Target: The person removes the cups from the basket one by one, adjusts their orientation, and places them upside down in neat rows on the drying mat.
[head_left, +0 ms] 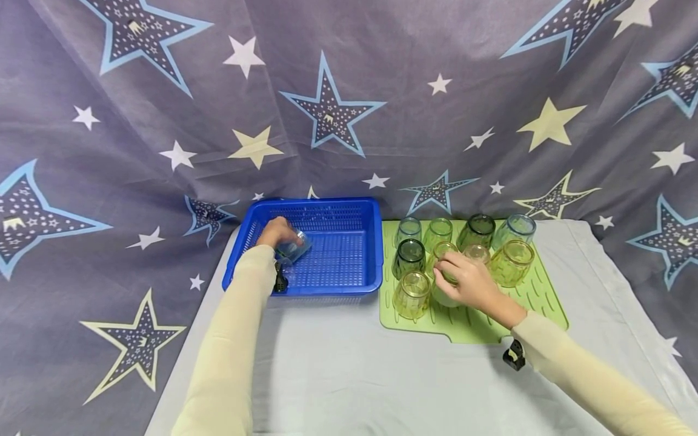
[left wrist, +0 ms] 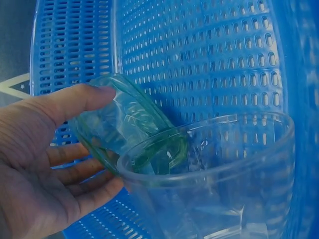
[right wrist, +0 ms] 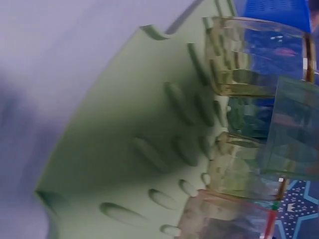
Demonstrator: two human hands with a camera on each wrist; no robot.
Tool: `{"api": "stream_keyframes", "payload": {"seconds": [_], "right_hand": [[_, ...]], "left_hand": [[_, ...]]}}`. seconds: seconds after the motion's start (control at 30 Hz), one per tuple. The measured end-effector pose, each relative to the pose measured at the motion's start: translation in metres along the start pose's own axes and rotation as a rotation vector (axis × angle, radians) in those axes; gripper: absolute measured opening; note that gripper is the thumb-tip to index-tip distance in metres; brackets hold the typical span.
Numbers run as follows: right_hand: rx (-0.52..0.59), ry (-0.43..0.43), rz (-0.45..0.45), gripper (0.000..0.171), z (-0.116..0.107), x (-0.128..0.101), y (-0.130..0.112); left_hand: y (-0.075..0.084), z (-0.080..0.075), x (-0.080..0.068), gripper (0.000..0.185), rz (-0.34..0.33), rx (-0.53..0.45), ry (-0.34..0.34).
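Inside the blue basket (head_left: 376, 266), my left hand (head_left: 277, 232) holds a green-tinted glass (left wrist: 132, 119), thumb on one side and fingers under the other. The glass is tilted. Close in front of it in the left wrist view is a clear glass (left wrist: 224, 199), its rim overlapping the green one. My right hand (head_left: 466, 278) is over the front of the green mat (head_left: 480, 330), its fingers pinching a pale green glass (head_left: 444, 297). That glass (right wrist: 293, 129) overlaps the row behind it in the right wrist view, where the hand itself is out of sight.
Several upside-down glasses stand on the mat, among them a yellow glass (head_left: 412, 297) at front left, a dark green glass (head_left: 409, 259) behind it and a larger yellow glass (head_left: 511, 264) at right. A star-patterned curtain (head_left: 338, 169) hangs behind the white-covered table (head_left: 327, 363).
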State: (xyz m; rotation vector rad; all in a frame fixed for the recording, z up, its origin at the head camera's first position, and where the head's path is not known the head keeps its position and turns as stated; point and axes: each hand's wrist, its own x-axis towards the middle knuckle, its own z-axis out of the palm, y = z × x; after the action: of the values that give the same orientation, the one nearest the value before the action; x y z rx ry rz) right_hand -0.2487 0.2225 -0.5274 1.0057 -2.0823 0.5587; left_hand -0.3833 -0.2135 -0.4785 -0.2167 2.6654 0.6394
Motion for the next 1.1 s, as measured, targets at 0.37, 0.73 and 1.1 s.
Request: {"api": "stream_keyframes", "payload": {"seconds": [0.37,0.73,1.1], "right_hand": [[-0.009,0.020,-0.074,0.014,0.011,-0.017,0.007],[0.010,-0.029,-0.144,0.015,0.018,-0.028,0.015],[0.022,-0.102,-0.189,0.022,0.027,-0.040,0.017]], "left_hand": [[0.003,0.003,-0.002,0.068,-0.054,-0.042,0.046],[0.001,0.003,0.000,0.073,-0.055,-0.042,0.046],[0.002,0.006,-0.001,0.074,-0.072,-0.058,0.053]]}}
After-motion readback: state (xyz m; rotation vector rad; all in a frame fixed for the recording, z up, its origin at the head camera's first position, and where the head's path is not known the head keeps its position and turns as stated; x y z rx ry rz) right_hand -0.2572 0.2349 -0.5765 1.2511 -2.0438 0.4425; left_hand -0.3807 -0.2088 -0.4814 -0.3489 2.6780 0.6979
